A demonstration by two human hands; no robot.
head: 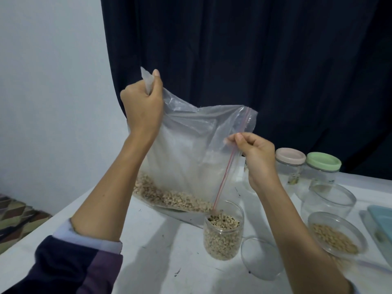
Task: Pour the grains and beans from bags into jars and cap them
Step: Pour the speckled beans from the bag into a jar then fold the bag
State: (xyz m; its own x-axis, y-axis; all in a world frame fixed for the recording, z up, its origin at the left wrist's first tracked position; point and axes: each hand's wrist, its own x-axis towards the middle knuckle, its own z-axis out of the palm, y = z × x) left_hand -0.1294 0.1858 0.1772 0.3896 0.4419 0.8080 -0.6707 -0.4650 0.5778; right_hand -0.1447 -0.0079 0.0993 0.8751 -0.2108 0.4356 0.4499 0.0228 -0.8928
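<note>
Now my left hand grips bottom corner of zip bag high; right hand pinches red zip edge, steering mouth to open jar on white table. Black-eyed beans pooled in bag's low fold. Jar near brim: overflow likely if I tip further. Slack mouth could drift off rim, scatter beans.
</note>
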